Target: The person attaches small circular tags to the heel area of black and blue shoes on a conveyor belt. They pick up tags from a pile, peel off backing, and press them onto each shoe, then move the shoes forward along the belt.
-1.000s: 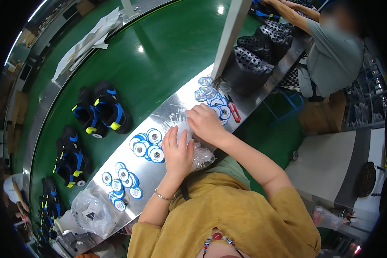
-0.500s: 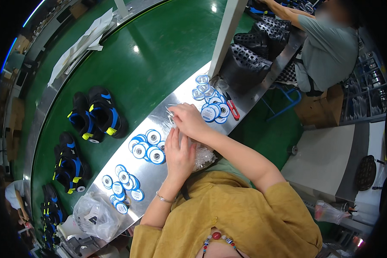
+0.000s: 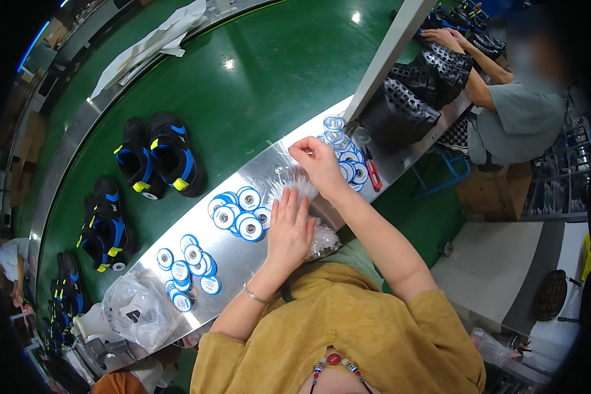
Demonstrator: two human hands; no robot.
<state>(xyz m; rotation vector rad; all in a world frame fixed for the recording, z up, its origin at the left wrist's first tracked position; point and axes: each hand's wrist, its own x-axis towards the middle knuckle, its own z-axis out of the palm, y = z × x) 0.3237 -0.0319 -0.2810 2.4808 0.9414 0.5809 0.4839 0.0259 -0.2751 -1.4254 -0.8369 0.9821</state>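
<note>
Head view: both hands, left hand (image 3: pixel 289 226) & right hand (image 3: pixel 318 164), on clear plastic bag (image 3: pixel 315 217)

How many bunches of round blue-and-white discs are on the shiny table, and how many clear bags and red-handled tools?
bunches of discs: 3
clear bags: 2
red-handled tool: 1
Total: 6
</note>
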